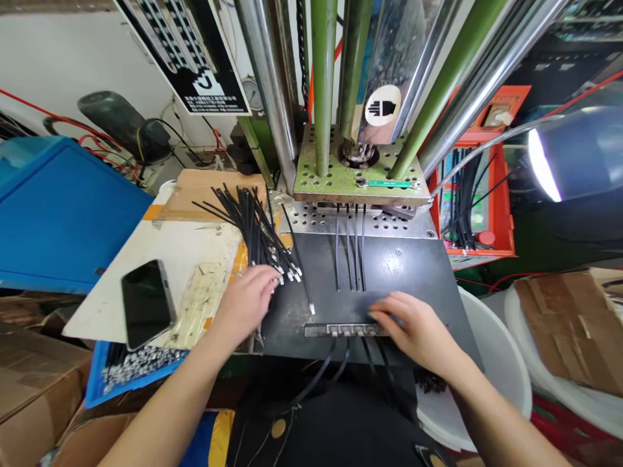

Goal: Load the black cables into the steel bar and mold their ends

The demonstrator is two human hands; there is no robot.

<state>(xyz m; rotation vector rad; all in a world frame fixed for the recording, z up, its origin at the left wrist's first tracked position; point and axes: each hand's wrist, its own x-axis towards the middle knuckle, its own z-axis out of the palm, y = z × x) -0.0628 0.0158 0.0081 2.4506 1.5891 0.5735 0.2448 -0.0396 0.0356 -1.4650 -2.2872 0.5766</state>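
My left hand (pixel 250 293) is at the near edge of a pile of black cables (pixel 250 227) with pale metallic ends, its fingers pinched at one of those ends. My right hand (pixel 406 324) is closed near the right end of a slotted metal bar (pixel 316 330); what its fingertips hold, if anything, is hidden. Several cables with pale connectors sit in the bar and hang over the table's front edge. One loose cable (pixel 305 285) lies between the pile and the bar. Several more cables (pixel 357 253) stick out toward me from under the press plate.
A green press (pixel 360 188) with steel columns stands behind the dark table (pixel 413 266). A phone (pixel 147 301) lies on the left board, above a blue tray (pixel 141 370) of small parts. A lamp (pixel 574 155), a red bin (pixel 509 220) and a white bucket (pixel 506 350) are at right.
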